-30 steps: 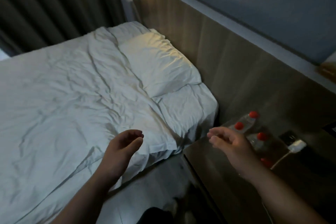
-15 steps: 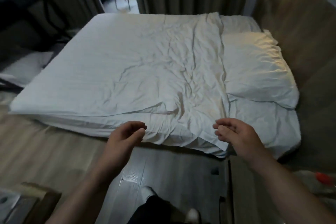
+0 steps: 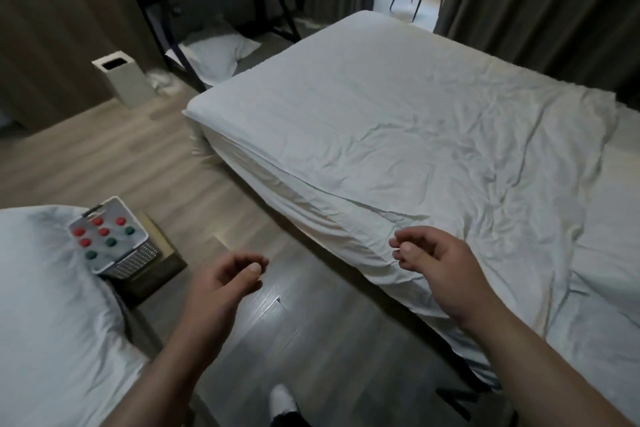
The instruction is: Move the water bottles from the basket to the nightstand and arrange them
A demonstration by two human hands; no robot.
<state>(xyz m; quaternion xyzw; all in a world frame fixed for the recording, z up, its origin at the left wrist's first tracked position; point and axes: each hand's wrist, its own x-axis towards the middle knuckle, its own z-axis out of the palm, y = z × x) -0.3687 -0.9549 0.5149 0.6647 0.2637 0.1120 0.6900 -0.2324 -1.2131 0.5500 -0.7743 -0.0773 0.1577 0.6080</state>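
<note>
A white slatted basket (image 3: 135, 259) stands at the left on a low wooden stand, beside a second bed. Inside it are several water bottles (image 3: 104, 232), seen from above as red and green caps. My left hand (image 3: 221, 284) hovers over the floor to the right of the basket, fingers loosely curled and holding nothing. My right hand (image 3: 440, 263) is raised near the edge of the big bed, fingers apart, also holding nothing. The nightstand is out of view.
A large bed (image 3: 415, 135) with white rumpled sheets fills the right and centre. Another white bed (image 3: 45, 305) sits at the lower left. Wooden floor (image 3: 277, 322) runs between them. A white bin (image 3: 123, 81) and a pillow on the floor lie at the far left.
My view has swung left, away from the nightstand and its bottles, across the bed to the basket. Both hands have stayed out in front, holding nothing.
</note>
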